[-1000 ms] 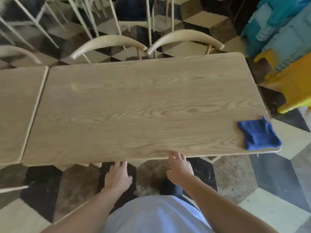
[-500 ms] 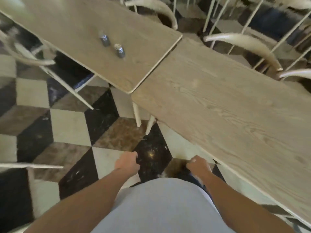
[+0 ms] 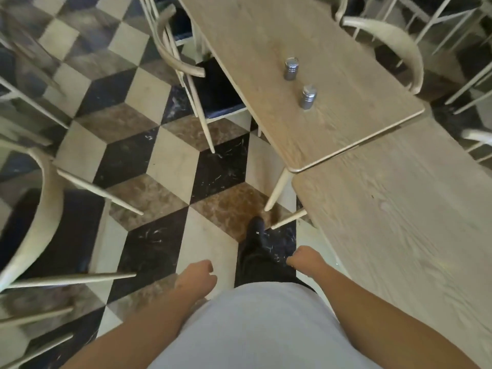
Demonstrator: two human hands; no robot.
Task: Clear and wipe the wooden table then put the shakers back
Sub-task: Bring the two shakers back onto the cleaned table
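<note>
No readable writing or brand marks anywhere; the frame is motion-blurred.

Nearest: pale shirt fills the bottom centre, both forearms reaching forward over the floor. Left hand is curled into a loose fist, nothing in it, hanging over a cream tile. Right hand is likewise curled and empty, over a black tile just beside the near edge of the wooden table; not touching it. A dark shoe is planted ahead between the two hands, close to a table leg.

The wooden table runs along the right side, grain visible, top bare in the part shown. Butted against its far end is a second table of the same wood, with a thin seam between them.

Both shakers stand upright on the second table, well apart from either hand and up-frame of the right hand: near shaker and far shaker, metal, with perforated caps, close together but not touching.

Pale bentwood chairs flank the second table: one on the left, one on the far right. Another chair sits left foreground. The floor is a cube-pattern tile in black, cream and brown.
</note>
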